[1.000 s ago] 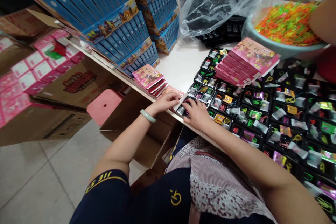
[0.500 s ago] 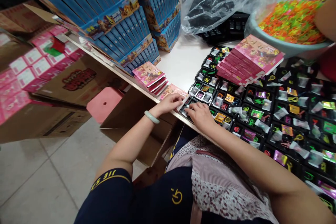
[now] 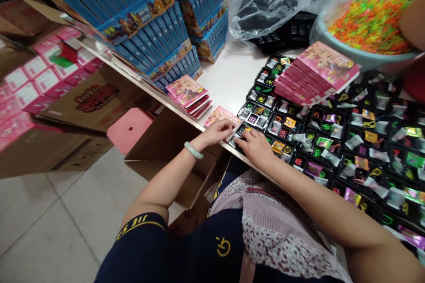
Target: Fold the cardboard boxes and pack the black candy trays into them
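A pink printed box (image 3: 222,116) lies at the table edge, partly covered by my left hand (image 3: 217,133). My left fingers are closed in a pinch at its right end, beside a pale edge. Close to that end is a black compartment tray (image 3: 243,129) holding small items, an orange packet among them. My right hand (image 3: 255,145) is curled over this tray with its fingertips on the near side. Part of the tray is hidden under the fingers. Just beyond it sits another filled black tray (image 3: 253,118).
Several filled trays (image 3: 323,143) cover the table to the right, with stacked pink boxes (image 3: 318,70) on them. A smaller pink stack (image 3: 187,93) stands left, by tall blue box displays (image 3: 146,31). Behind are a plastic bag (image 3: 265,4) and a basin (image 3: 361,55) of colourful pieces.
The pale edge by my left fingers has tipped lower, and more of the tray, including an orange packet, shows between my hands. The view has shifted slightly.
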Tool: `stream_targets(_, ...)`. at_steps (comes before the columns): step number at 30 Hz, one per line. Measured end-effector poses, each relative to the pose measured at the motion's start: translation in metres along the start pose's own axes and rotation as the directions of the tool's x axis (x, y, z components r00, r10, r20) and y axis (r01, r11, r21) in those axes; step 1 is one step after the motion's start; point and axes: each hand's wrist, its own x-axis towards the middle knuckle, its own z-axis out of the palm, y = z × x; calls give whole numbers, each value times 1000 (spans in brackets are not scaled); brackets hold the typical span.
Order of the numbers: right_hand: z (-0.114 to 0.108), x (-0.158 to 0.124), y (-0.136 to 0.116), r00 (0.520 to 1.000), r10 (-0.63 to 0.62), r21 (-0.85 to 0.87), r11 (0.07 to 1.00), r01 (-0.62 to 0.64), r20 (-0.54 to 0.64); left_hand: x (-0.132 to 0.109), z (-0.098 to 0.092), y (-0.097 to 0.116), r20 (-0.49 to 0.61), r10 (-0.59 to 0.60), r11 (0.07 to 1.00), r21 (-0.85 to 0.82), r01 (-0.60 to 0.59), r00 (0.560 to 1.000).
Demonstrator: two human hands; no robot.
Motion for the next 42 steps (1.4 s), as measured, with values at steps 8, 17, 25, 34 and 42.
stream_targets(8,-4,10,6,994,41,143,989,-27,-99,0,8,2,-50,51,992,118,-45,997)
stream_targets(17,-4,-19,17,997,57,212,976,-45,-46,0,10,1,-64,79,979,194,-66,995)
stream_targets(25,-15,-9,22,991,103,160,983,-88,-86,0,9,-1,-60,50,985,168,-39,997)
stream_targets(34,1,-9,12,996,83,240,968,-77,-18,-2,10,0,-71,79,986,155,-67,994)
stream_targets(42,-8,-2,12,992,84,196,979,-65,-91,0,7,-3,-61,92,984,161,-81,994)
